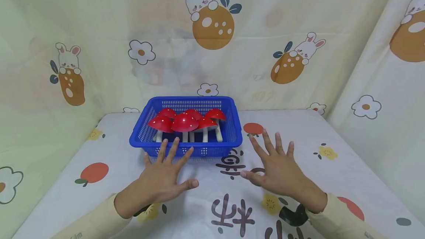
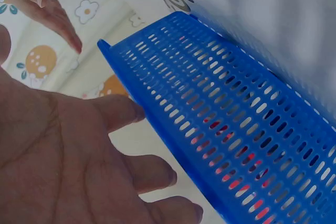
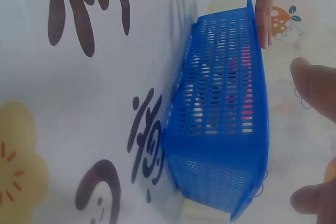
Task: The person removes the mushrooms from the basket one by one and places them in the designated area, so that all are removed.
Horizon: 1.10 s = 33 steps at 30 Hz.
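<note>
A blue plastic basket (image 1: 186, 149) with slotted walls sits toward the back of the table. Inside it stand several toy mushrooms (image 1: 184, 122) with red, white-dotted caps and white stems. My left hand (image 1: 164, 178) is spread in front of the basket, its fingertips overlapping the near rim in the head view. In the left wrist view the same hand (image 2: 68, 156) has its fingers beside the basket rim. To the right of the basket my right hand (image 1: 279, 170) is spread palm down, holding nothing. Its fingertips (image 3: 310, 200) show at the edge of the right wrist view.
A white tablecloth (image 1: 199, 209) printed with fruit, flowers and dark lettering covers the table. Behind it hangs a cream curtain (image 1: 252, 73) with rabbit and flower prints, and another curtain panel (image 1: 382, 132) closes off the right side.
</note>
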Motion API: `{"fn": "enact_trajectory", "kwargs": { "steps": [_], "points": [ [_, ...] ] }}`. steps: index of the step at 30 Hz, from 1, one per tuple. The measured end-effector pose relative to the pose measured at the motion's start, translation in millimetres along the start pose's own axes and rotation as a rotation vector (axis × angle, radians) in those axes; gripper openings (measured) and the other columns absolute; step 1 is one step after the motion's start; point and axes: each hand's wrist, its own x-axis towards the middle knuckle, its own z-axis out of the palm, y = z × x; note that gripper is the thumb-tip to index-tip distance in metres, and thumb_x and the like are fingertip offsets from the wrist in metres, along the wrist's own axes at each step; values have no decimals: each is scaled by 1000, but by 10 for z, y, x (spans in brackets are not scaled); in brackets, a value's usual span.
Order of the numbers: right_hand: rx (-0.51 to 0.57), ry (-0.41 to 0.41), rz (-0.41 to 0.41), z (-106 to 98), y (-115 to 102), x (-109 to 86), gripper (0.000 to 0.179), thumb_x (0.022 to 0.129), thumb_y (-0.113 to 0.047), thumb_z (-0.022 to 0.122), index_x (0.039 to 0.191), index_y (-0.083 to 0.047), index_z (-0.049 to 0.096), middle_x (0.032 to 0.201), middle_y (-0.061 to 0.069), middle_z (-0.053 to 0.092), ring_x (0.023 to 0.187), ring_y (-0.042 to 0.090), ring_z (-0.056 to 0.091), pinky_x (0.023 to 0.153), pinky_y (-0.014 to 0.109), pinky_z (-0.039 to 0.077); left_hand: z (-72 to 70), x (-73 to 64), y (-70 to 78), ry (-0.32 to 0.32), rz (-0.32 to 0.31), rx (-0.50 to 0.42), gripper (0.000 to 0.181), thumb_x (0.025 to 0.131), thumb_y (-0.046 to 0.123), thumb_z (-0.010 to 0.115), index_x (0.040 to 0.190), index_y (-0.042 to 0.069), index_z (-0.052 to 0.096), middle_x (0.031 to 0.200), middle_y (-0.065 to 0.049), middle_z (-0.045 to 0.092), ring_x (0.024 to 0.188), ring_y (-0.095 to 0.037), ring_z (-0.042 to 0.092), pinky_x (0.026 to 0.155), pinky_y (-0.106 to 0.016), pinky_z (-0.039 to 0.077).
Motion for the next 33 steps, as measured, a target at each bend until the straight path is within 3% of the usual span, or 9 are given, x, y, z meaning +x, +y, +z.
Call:
{"fn": "enact_trajectory", "kwargs": {
  "steps": [5, 9, 13, 15, 17, 21, 24, 28, 33],
  "points": [
    [10, -8, -4, 13, -49, 23, 104, 79, -79, 53, 159, -24, 16, 165, 21, 5, 145, 59, 4, 102, 84, 0, -34, 0, -77, 29, 7, -6, 87, 84, 82, 33, 157, 38, 14, 167, -9, -3, 151, -45, -8, 103, -84, 5],
    [38, -17, -15, 56, -86, 12, 104, 79, -77, 55, 159, -26, 13, 165, 19, 7, 146, 57, 4, 103, 83, 1, -239, 34, -289, 163, -3, -96, 79, 92, 69, 42, 157, 30, 22, 166, -14, 12, 151, -45, 4, 108, -78, 15],
    [78, -13, -45, 104, -141, -25, 101, 80, -69, 63, 159, -27, 16, 165, 17, 13, 147, 54, 11, 105, 81, 7, -473, 215, -753, 304, -72, -292, 61, 98, 47, 52, 149, 17, 43, 158, -17, 35, 147, -46, 25, 109, -72, 28],
    [94, -8, -54, 125, -165, -52, 100, 80, -65, 66, 159, -26, 18, 165, 16, 15, 147, 52, 14, 107, 79, 10, -485, 398, -1042, 370, -110, -424, 51, 100, 39, 53, 144, 14, 49, 156, -17, 38, 146, -45, 29, 110, -69, 30],
    [101, -6, -58, 151, -184, -88, 99, 80, -64, 68, 158, -26, 20, 164, 15, 17, 147, 50, 16, 107, 78, 14, -405, 608, -1303, 406, -144, -629, 47, 101, 34, 52, 143, 13, 50, 158, -16, 36, 148, -42, 26, 114, -66, 28],
    [117, -33, -51, 208, -232, -171, 98, 80, -62, 68, 158, -28, 20, 164, 11, 19, 148, 47, 17, 108, 76, 17, -105, 961, -1665, 345, -137, -1113, 47, 103, 31, 49, 147, 16, 45, 161, -12, 30, 150, -37, 25, 118, -59, 27],
    [134, -55, -61, 231, -292, -209, 97, 81, -60, 69, 158, -28, 18, 164, 10, 19, 149, 46, 18, 108, 75, 19, 91, 1082, -1792, 256, -134, -1347, 47, 104, 31, 43, 149, 20, 41, 163, -10, 26, 145, -38, 33, 114, -54, 35],
    [141, -38, -111, 203, -397, -205, 96, 83, -57, 69, 158, -29, 16, 164, 8, 21, 149, 43, 20, 109, 72, 24, 206, 1116, -1861, 238, -101, -1449, 45, 105, 28, 39, 150, 22, 40, 164, -9, 21, 144, -40, 35, 112, -52, 37],
    [139, 33, -206, 123, -568, -62, 94, 84, -54, 69, 158, -31, 16, 162, 4, 29, 147, 36, 31, 109, 61, 35, 219, 1075, -1919, 240, -84, -1488, 45, 105, 26, 36, 150, 22, 39, 164, -11, 20, 144, -40, 34, 113, -51, 36]
  ]
}}
